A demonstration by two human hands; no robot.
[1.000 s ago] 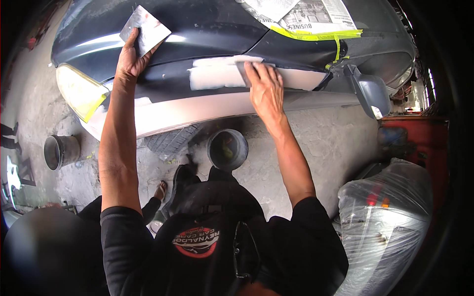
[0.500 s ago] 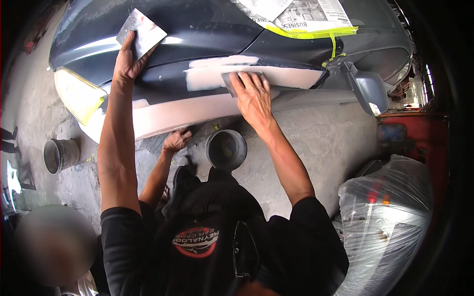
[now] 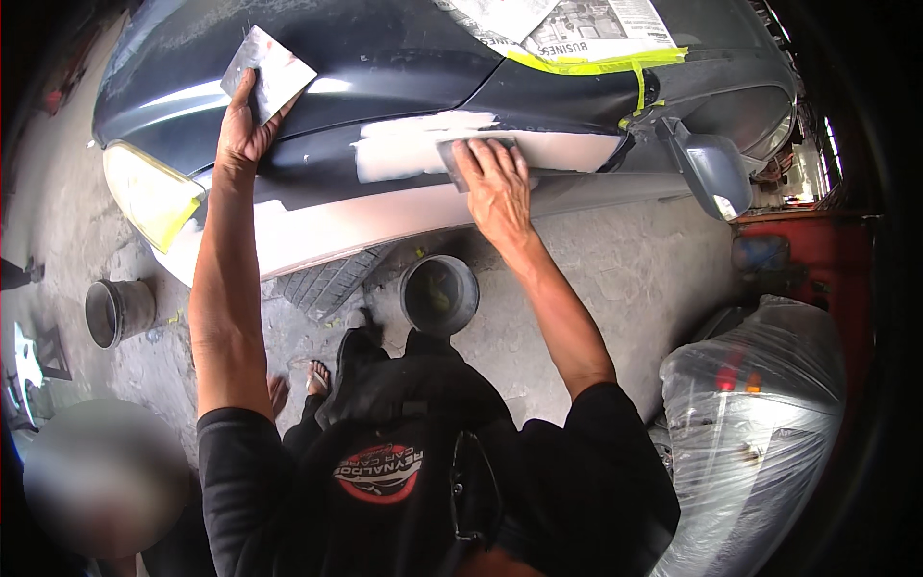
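Note:
My left hand (image 3: 248, 130) grips a square, pale metal plate (image 3: 274, 67) above the dark car body (image 3: 385, 67). A long pale filler patch (image 3: 567, 149) with rough edges lies on the side panel. On its middle, my right hand (image 3: 496, 197) presses a thin grey rectangular pad (image 3: 448, 159) with its fingers bent over it. Below that runs a pale lower strip (image 3: 327, 216), and to the left is a masked headlamp (image 3: 144, 188). Newspaper (image 3: 606, 29) edged with yellow tape covers an upper section, and a side mirror (image 3: 711, 173) juts out at the right.
A grey bucket (image 3: 471, 293) stands below the panel beside the tire (image 3: 327, 279), another bucket (image 3: 135, 313) farther left. Another person (image 3: 106, 481) is low at my left, a sandalled foot (image 3: 317, 378) nearby. A plastic-wrapped part (image 3: 745, 442) occupies the lower right.
My right hand and pad have moved left and slightly down along the patch. The other person's hand, seen at the tire half a second ago, is gone from there.

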